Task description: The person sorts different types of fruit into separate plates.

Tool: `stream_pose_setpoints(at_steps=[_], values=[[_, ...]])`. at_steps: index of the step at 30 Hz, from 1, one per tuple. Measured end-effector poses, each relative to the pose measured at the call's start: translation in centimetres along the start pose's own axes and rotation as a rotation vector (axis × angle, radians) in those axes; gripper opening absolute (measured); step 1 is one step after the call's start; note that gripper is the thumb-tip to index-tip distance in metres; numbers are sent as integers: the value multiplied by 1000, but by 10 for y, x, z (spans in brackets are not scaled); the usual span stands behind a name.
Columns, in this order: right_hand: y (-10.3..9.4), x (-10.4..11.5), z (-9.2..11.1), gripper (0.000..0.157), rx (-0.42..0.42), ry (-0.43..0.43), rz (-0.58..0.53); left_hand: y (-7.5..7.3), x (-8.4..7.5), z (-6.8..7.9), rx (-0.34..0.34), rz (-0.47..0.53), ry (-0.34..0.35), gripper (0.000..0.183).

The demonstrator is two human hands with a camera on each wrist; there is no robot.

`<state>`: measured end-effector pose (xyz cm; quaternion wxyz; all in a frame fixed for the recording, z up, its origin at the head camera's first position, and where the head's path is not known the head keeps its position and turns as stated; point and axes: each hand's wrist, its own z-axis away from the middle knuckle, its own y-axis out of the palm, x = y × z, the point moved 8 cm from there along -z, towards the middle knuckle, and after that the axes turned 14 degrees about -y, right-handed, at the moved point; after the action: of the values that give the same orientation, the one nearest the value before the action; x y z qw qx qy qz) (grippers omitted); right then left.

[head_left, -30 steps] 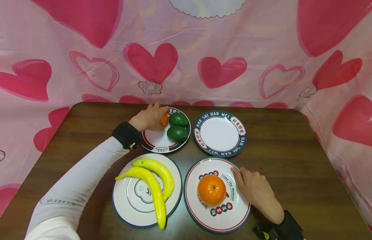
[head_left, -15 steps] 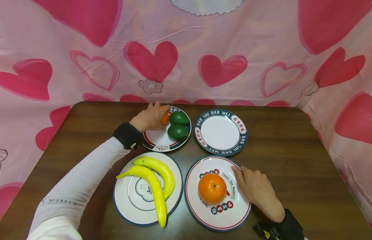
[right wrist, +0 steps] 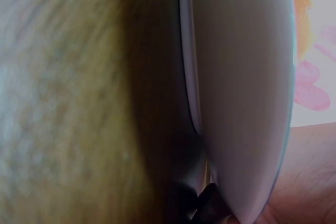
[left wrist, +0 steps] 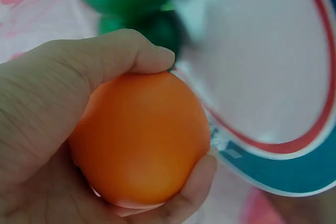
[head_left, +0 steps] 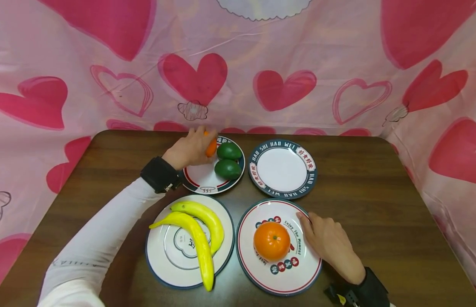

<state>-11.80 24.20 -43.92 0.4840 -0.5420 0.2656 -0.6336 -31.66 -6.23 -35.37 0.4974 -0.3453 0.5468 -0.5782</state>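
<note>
My left hand [head_left: 189, 147] grips a smooth round orange fruit [left wrist: 142, 135] over the back left plate [head_left: 201, 174]. In the left wrist view, thumb and fingers wrap round the fruit from two sides. Two dark green oval fruits [head_left: 228, 169] lie on that plate, just right of the hand. My right hand [head_left: 330, 241] pinches the right edge of the front right plate [head_left: 247, 258], thumb on top and fingers beneath the rim. A dimpled mandarin [head_left: 271, 241] sits in the middle of this plate. The right wrist view shows the plate's underside [right wrist: 241, 77] edge-on.
Two yellow bananas [head_left: 201, 251] lie on the front left plate [head_left: 157, 256], one tip reaching past its rim. A bare plate with a dark lettered rim [head_left: 281, 170] stands at the back right. Behind the brown table [head_left: 368, 183] hangs a pink cloth with hearts [head_left: 238, 119].
My left hand has shifted up slightly with the orange fruit in its fingers. The right hand keeps its place at the plate's edge, and the other fruits have stayed put.
</note>
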Motion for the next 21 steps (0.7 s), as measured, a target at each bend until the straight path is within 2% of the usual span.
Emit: stream_pose_setpoints(at_steps=[6,9,12,17,21], values=[[0,1,1,71,7,6,5,-30,-20,22,-111,47,55,74],[-2,2,0,70,0,0,7,-44,-38,38,-169,60,89,75],[-2,2,0,69,-2,-3,9,-52,-60,55,-203,65,139,72],[0,1,1,69,13,9,7,-47,-98,78,-196,93,254,70],[1,1,1,72,9,10,6,-28,-126,89,-75,118,317,70]])
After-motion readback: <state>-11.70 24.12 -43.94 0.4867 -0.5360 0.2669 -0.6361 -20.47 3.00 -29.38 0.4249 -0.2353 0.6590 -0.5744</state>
